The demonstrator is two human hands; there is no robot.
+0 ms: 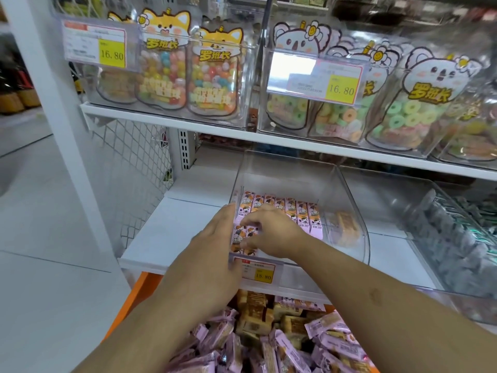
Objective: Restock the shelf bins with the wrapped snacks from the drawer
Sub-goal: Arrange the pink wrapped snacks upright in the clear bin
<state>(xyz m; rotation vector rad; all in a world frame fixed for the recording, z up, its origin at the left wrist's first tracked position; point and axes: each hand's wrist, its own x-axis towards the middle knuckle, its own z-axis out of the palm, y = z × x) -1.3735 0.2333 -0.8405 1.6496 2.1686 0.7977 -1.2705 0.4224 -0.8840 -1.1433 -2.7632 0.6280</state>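
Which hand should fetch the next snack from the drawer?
Left hand, probably: it only rests flat against the bin wall. The right hand's fingers are on the snacks inside.

A clear plastic bin (347, 184) sits on the white shelf in the middle of the frame, its front lip low and a yellow price tag below it. Inside, pink wrapped snacks (301, 211) stand upright in a tidy row along the back, with a second row started at the front left. At the bottom of the frame, an orange drawer (129, 305) holds a loose heap of more pink and tan wrapped snacks (269, 343), lying at all angles.
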